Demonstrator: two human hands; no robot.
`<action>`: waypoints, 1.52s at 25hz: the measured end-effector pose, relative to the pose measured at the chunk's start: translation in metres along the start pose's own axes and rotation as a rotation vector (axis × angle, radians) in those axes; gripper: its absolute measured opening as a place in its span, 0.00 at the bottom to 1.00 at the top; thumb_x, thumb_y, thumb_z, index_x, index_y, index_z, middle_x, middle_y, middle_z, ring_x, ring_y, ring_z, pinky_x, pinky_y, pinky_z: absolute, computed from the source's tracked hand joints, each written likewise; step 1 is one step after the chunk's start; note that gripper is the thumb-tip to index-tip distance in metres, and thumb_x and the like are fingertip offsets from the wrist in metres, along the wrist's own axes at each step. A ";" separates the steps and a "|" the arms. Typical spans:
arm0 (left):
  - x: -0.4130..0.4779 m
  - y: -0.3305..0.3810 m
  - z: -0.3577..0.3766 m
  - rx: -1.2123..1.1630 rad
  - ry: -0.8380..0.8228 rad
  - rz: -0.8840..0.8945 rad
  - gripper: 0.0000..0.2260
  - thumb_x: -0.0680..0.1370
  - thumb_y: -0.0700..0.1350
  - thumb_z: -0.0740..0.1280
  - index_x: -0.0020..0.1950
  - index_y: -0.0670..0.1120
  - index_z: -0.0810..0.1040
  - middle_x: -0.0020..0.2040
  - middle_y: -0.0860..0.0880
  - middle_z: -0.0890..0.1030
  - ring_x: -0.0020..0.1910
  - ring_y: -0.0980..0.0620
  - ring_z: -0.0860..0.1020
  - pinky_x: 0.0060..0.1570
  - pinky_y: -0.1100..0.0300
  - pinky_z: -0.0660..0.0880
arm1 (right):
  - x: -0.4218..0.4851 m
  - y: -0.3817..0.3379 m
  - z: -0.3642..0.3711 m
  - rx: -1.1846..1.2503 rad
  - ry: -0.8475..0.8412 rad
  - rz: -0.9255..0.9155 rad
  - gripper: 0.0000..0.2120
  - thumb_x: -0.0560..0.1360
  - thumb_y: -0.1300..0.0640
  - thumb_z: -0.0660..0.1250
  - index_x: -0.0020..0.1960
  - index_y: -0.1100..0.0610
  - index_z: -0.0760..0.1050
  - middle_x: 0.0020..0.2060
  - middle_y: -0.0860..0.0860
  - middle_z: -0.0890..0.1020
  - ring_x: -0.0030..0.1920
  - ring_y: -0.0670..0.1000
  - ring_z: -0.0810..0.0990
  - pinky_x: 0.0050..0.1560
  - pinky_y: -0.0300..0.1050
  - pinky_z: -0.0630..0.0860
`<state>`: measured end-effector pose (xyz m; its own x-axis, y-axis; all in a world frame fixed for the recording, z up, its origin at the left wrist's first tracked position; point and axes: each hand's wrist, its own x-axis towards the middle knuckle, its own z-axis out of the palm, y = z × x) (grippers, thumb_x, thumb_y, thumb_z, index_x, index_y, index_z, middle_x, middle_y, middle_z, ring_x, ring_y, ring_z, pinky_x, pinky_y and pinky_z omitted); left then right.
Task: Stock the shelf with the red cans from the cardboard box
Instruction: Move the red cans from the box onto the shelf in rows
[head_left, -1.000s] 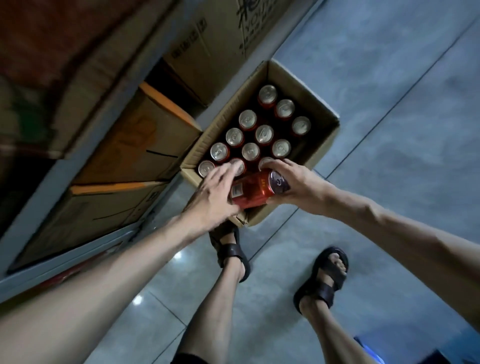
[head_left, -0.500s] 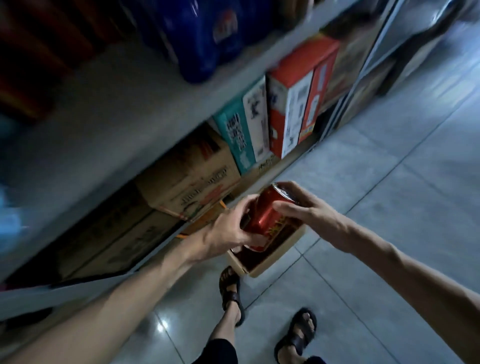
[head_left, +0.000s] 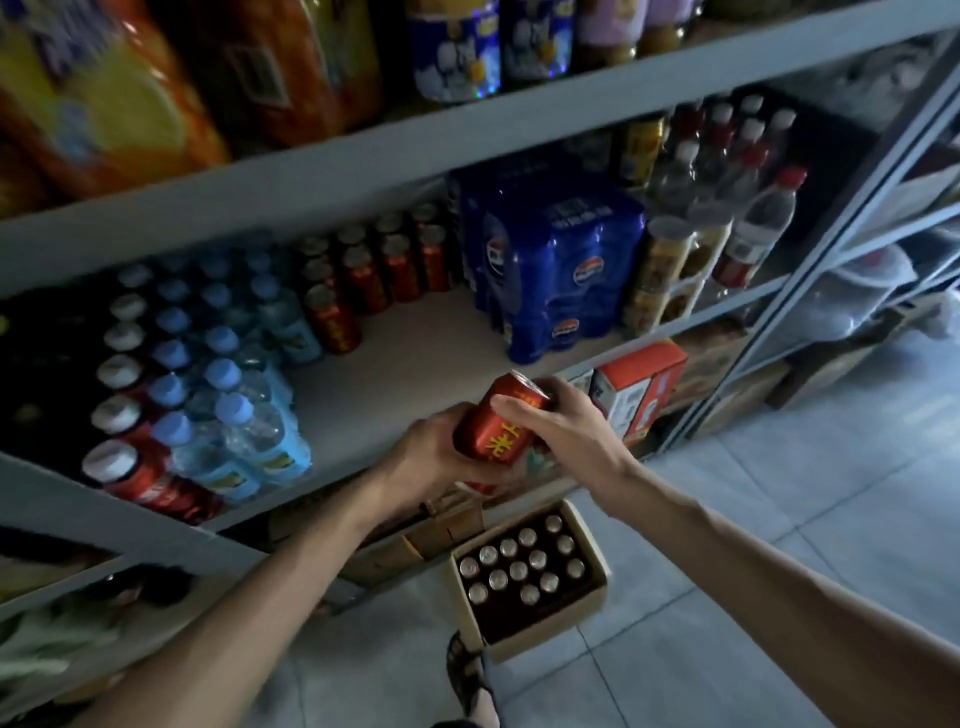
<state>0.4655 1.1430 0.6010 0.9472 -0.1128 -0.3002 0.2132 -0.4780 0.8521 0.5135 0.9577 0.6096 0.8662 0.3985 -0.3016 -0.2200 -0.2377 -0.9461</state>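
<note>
We're holding one tilted red can (head_left: 488, 434) before the shelf (head_left: 415, 364), left grip (head_left: 431, 460) cupping its base, right grip (head_left: 566, 426) curling round its top.

- The cardboard box (head_left: 597, 584) is plain brown cardboard, matt, with a slightly rough rim.
- The can lids (head_left: 519, 570) inside the box are bare, bright metal.
- The red can (head_left: 496, 423) above the box has a glossy lacquered metal side and a silvery metal top.
- The shelf board (head_left: 410, 364) above the box is pale, matt and smooth; its material cannot be told.
- The water bottles (head_left: 244, 426) up and left of the box are clear plastic under shiny film.
- The floor tiles (head_left: 779, 519) around the box are smooth, glossy grey.
</note>
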 end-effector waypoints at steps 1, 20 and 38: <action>0.002 -0.001 -0.011 0.016 0.046 -0.001 0.28 0.56 0.61 0.79 0.53 0.63 0.75 0.48 0.62 0.83 0.47 0.69 0.79 0.41 0.75 0.73 | 0.005 -0.007 0.006 0.017 -0.022 -0.007 0.27 0.67 0.36 0.74 0.59 0.50 0.74 0.49 0.50 0.84 0.48 0.47 0.84 0.47 0.41 0.81; 0.103 -0.099 -0.084 0.163 0.222 -0.419 0.48 0.60 0.54 0.79 0.75 0.46 0.61 0.73 0.43 0.67 0.72 0.43 0.66 0.65 0.59 0.71 | 0.228 0.026 0.071 -0.090 -0.217 0.016 0.30 0.66 0.58 0.80 0.66 0.57 0.75 0.55 0.53 0.83 0.56 0.51 0.81 0.54 0.44 0.77; 0.118 -0.120 -0.102 0.844 -0.128 -0.594 0.59 0.63 0.68 0.74 0.80 0.42 0.45 0.78 0.35 0.48 0.76 0.33 0.52 0.73 0.45 0.60 | 0.322 0.024 0.149 -0.087 -0.124 -0.459 0.35 0.64 0.50 0.80 0.68 0.52 0.73 0.66 0.51 0.77 0.69 0.49 0.73 0.67 0.57 0.71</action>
<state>0.5758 1.2757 0.5071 0.7017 0.2719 -0.6586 0.3532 -0.9355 -0.0100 0.7202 1.2123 0.4718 0.8038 0.5809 0.1279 0.2156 -0.0841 -0.9729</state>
